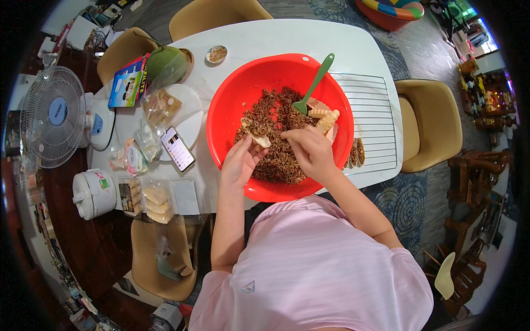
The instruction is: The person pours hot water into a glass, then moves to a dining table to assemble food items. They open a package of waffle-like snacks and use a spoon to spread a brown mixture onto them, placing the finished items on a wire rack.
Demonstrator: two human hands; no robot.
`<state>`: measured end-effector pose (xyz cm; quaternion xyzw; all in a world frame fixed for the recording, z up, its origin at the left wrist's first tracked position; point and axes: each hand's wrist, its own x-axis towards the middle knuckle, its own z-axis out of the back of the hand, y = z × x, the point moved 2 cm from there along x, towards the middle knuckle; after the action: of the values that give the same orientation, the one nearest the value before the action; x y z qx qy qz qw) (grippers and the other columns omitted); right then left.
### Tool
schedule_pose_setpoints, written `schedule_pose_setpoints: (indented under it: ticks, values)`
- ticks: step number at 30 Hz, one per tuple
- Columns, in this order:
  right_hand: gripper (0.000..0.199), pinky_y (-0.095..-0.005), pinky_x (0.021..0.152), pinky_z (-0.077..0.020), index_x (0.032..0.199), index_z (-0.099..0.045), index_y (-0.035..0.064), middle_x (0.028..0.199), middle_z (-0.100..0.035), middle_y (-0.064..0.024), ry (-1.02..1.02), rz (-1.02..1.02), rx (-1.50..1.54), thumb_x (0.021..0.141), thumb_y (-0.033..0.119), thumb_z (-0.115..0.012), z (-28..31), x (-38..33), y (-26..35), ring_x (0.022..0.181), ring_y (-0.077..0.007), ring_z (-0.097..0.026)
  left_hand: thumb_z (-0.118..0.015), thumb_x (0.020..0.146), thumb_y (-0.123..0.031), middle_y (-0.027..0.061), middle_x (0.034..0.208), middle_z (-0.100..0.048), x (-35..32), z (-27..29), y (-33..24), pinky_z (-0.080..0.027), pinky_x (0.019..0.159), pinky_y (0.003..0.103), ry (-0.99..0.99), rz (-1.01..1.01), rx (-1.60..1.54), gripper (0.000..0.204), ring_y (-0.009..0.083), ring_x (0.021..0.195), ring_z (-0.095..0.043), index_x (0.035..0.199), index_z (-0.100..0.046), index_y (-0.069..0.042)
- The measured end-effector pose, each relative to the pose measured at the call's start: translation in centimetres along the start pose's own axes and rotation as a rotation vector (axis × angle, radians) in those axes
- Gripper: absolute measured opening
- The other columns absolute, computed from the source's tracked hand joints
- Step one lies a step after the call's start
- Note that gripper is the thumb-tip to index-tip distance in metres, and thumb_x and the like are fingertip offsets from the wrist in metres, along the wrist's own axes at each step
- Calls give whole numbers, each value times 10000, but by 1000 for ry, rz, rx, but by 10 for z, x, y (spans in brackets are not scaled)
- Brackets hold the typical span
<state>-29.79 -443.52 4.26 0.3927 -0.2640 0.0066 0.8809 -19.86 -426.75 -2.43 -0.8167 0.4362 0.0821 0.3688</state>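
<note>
A wide red bowl (pixel 225 95) holds a brown, crumbly mixture (pixel 279 170). Over its near left part, my left hand (pixel 238 163) has its fingers closed on a pale, thin shell (pixel 261 141), with brown crumbs beside it. My right hand (pixel 313 153) hangs over the mixture, fingertips pinched together; whatever is between them is too small to make out. Several pale shells with scalloped edges (pixel 328 121) rest inside the bowl at the right. A green spoon (pixel 316 83) leans there, its head in the mixture and its handle across the far rim.
Right of the bowl lies a wire rack (pixel 369 105) carrying brown-filled shells (pixel 357 153) near the bowl. To the left are a phone (pixel 177 149), packaged shells (pixel 157 202), a green coconut (pixel 167 65) and a small dish (pixel 216 54). A fan (pixel 57 111) and rice cooker (pixel 95 193) stand further left.
</note>
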Motion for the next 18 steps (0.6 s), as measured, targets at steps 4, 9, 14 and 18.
schedule_pose_setpoints:
  ticks: [4, 9, 14, 18]
  values:
    - [332, -326, 600, -484, 1017, -637, 33, 953, -664, -94, -13, 169, -81, 690, -23, -647, -6, -13, 0, 682, -245, -558, -520, 949, -182, 84, 1000, -629, 3, 0, 1, -533, 827, 332, 7, 18, -65, 195, 187, 922, -614, 1060, -576, -31]
    - [340, -316, 587, -485, 1025, -637, 29, 981, -666, -81, -25, 235, -133, 687, 0, -645, -4, -22, 4, 707, -220, -571, -527, 947, -189, 82, 974, -631, 6, 0, 4, -542, 832, 327, -38, 12, -116, 185, 188, 915, -620, 1036, -586, -38]
    - [334, -321, 595, -486, 1016, -640, 22, 974, -671, -78, -45, 258, -171, 683, -3, -645, 2, -30, 9, 700, -214, -578, -530, 948, -203, 72, 963, -631, 11, 7, 6, -539, 833, 326, -90, -13, -143, 184, 181, 914, -613, 1022, -592, -48]
    - [295, -313, 609, -480, 1018, -646, 21, 914, -679, -85, -93, 146, -103, 725, -16, -630, 16, -31, 10, 689, -229, -580, -534, 946, -193, 62, 971, -626, 13, 10, 7, -531, 833, 336, -70, -40, -147, 173, 177, 923, -606, 1038, -590, -58]
